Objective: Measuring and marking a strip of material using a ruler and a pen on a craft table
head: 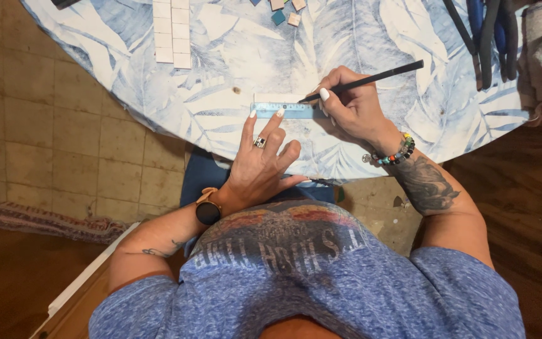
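Left hand (261, 160) flat, fingertips pinning blue ruler (281, 110) to leaf-print bench (221, 69), near its 6 o'clock edge; right hand (352, 110) at ruler's 3 o'clock end, grip closed on dark pencil (371, 80); risk: light finger pressure lets ruler pivot, skewing the line.

A home craft corner: a round table (221, 56) in leaf-print cloth carries mosaic tiles (172, 31) and pliers (490, 37); beneath it lie worn floor tiles (64, 138) and a woven rug (45, 221).
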